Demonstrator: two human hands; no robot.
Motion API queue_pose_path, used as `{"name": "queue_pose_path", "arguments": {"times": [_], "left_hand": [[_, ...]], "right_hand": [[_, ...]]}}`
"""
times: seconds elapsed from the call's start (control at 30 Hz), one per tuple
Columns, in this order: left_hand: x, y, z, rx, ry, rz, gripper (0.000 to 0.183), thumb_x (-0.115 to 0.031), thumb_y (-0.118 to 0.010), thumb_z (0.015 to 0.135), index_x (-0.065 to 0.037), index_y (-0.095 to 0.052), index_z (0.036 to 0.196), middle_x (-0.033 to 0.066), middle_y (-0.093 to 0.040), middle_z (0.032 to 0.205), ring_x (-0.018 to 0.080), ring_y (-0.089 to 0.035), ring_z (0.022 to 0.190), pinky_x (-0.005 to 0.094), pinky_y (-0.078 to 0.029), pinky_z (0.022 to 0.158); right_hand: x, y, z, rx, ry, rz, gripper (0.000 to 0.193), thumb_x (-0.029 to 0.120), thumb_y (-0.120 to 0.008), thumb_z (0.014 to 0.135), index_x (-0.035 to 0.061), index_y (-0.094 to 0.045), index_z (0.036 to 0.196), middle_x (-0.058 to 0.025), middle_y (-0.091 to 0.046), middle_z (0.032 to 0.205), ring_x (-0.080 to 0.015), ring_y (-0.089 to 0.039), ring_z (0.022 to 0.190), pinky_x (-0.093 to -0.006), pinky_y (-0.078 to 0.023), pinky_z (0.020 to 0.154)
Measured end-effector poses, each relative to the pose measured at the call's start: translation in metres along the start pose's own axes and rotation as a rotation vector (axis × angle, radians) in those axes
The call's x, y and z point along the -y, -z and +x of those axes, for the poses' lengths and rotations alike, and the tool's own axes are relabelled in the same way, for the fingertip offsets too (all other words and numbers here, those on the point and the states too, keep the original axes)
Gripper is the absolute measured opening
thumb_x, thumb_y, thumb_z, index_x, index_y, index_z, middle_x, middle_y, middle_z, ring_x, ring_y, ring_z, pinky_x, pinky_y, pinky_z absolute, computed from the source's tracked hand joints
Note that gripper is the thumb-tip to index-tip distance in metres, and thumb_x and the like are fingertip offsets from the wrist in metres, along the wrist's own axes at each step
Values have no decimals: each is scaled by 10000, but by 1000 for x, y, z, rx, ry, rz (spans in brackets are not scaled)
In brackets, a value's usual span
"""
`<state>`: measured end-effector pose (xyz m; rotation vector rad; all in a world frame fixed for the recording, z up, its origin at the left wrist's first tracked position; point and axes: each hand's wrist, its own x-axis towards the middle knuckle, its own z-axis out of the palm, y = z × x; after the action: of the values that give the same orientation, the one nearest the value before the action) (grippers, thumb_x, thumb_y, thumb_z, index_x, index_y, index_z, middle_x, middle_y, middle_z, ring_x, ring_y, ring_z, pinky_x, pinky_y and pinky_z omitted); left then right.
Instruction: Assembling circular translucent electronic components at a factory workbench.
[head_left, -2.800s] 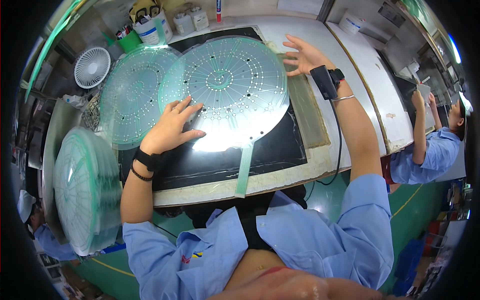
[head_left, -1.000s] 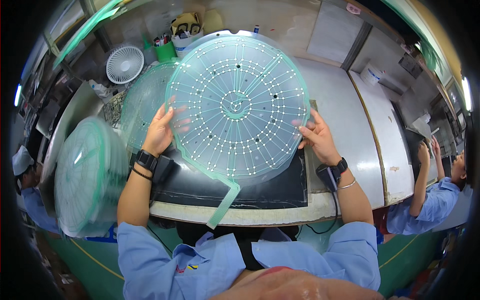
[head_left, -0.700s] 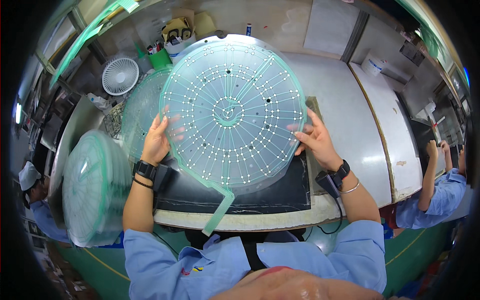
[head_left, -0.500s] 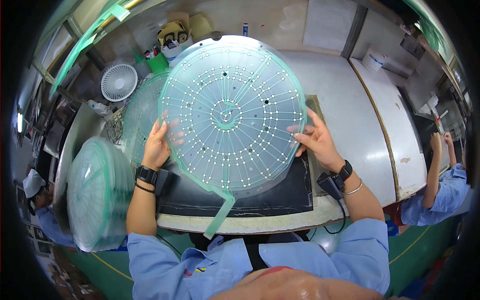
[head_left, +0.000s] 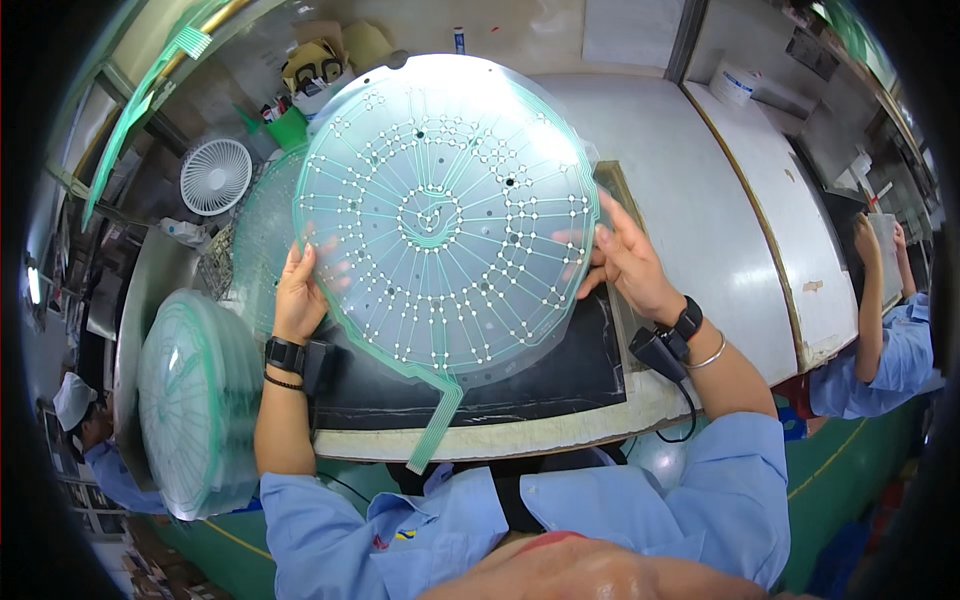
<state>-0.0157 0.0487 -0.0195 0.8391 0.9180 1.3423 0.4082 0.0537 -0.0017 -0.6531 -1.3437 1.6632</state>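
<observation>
A large round translucent circuit film (head_left: 440,290), with green traces and white dots, is held up before me. Its narrow ribbon tail (head_left: 434,428) hangs down past the table's front edge. My left hand (head_left: 303,297) pinches the film's left edge, thumb in front and fingers showing through from behind. At the right edge, my right hand (head_left: 632,268) has its thumb by the rim and some fingers behind the sheet, with the index finger stretched up along it. Below the film lies a black mat (head_left: 560,385), partly covered by it.
Left of me stands a stack of similar round films (head_left: 190,410); more films (head_left: 262,235) lie behind my left hand. Farther back are a white slatted round item (head_left: 215,178) and a green cup (head_left: 288,130). A white tub (head_left: 735,85) and a co-worker (head_left: 872,345) are at right.
The film has turned slightly and shifted a little left and up in view, with both hands still at its edges. The co-worker at right now has a pale flat item between the hands.
</observation>
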Motion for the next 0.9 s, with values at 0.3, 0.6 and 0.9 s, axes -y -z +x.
{"name": "queue_pose_path", "arguments": {"times": [0.3,0.6,0.9], "left_hand": [[2,1,-2,20,-17,7,398,-200,-407,958,-165,-335,1348,81,-538,1184,223,-620,909,367,-559,718],[5,5,2,10,-8,27,399,-183,-395,962,-144,-329,1354,92,-531,1195,208,-603,939,355,-546,742],[1,0,-4,52,-16,35,421,-186,-398,962,-137,-302,1369,98,-517,1214,189,-582,974,333,-532,782]], "right_hand": [[-12,5,-2,25,-17,94,557,320,-297,977,108,-41,1424,-209,-482,1239,-264,-586,992,-319,-551,695],[-17,1,2,13,-87,121,470,335,-264,983,58,-216,1360,-168,-519,1187,-238,-604,956,-336,-560,678],[-12,-8,4,-24,-149,-68,539,110,-467,917,75,-192,1380,-169,-543,1179,-196,-615,893,-287,-560,640]]}}
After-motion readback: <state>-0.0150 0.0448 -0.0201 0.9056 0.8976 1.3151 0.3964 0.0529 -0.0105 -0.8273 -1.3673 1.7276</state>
